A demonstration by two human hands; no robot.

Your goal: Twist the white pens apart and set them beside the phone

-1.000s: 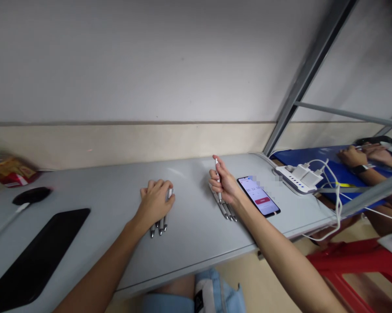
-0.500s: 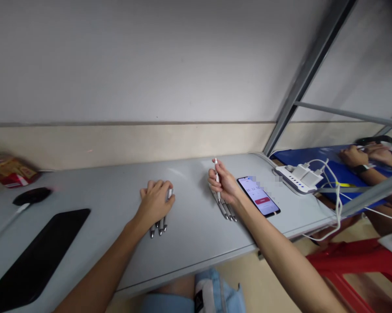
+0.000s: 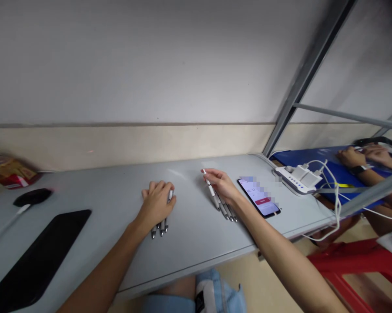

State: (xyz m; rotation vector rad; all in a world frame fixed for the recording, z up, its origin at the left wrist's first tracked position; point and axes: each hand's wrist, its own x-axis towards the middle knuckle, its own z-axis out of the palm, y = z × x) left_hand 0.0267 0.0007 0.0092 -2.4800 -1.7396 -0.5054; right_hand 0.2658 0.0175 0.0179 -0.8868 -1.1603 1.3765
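Note:
My left hand [image 3: 156,202] rests on the grey table with its fingers curled over several silver-grey pens [image 3: 162,227]. Their metal tips stick out below the palm, and one white pen end shows beside the thumb. Further right, my right hand [image 3: 224,186] pinches a white and grey pen [image 3: 211,189] near its upper end. That pen slants down with its tip by the table, at the left side of a row of pens [image 3: 229,212]. The upper parts of this row are hidden under my right hand.
Right of the pens lies a lit phone [image 3: 259,198], then a white power strip [image 3: 295,179] with plugs and cables. A metal frame [image 3: 300,91] rises there. At left are a black mat [image 3: 42,256], a black puck-shaped device [image 3: 31,197] and a red-labelled bottle [image 3: 11,171]. Another person's hands [image 3: 352,157] are at far right.
My right hand has lowered and its pen has tilted from nearly upright to a slant, down beside the row of pens. My left hand stays over its pens.

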